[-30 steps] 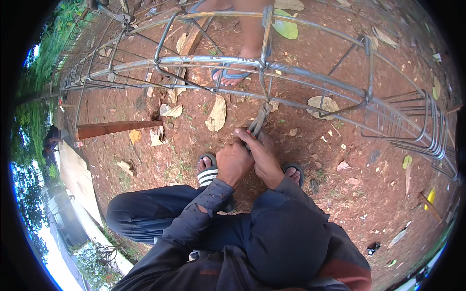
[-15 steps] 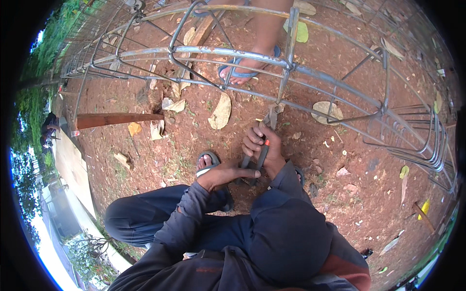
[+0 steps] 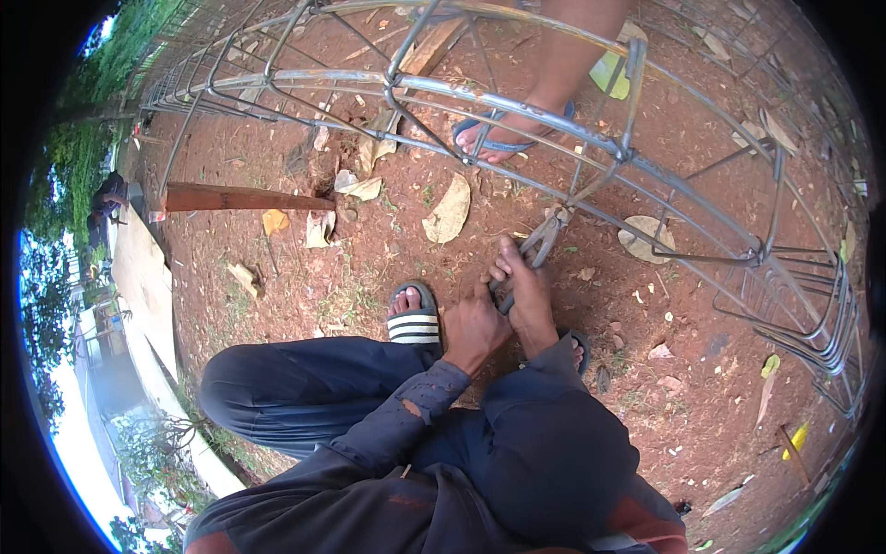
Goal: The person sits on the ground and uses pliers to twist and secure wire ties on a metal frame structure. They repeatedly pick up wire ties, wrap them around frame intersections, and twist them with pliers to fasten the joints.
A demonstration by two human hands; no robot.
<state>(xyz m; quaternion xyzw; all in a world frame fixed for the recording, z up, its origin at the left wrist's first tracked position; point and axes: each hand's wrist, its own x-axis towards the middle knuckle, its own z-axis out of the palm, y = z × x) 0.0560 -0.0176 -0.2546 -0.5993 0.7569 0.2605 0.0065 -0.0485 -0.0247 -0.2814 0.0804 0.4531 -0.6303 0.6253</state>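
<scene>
Long-handled pincers [image 3: 543, 236] reach from my hands to a corner of the steel rebar cage [image 3: 503, 103]. Their jaws meet the bars where a stirrup crosses the lower long bar. My right hand [image 3: 530, 294] is wrapped around the handles below the jaws. Close beside it, my left hand [image 3: 474, 327] is closed at the handle ends, its fingers partly hidden. Any wire in the jaws is too small to make out.
Across the cage stands another person's foot in a blue flip-flop [image 3: 506, 138]. A reddish wooden stake [image 3: 247, 198] is at the left, a plank [image 3: 434, 48] behind the cage. Dry leaves [image 3: 449, 210] litter the red soil. Several bent bars [image 3: 812, 323] bunch at the right.
My left hand has turned and closed, coming nearer my right hand. The pincers' handles have swung, and the jaws stay at the bar crossing. The whole view has shifted slightly.
</scene>
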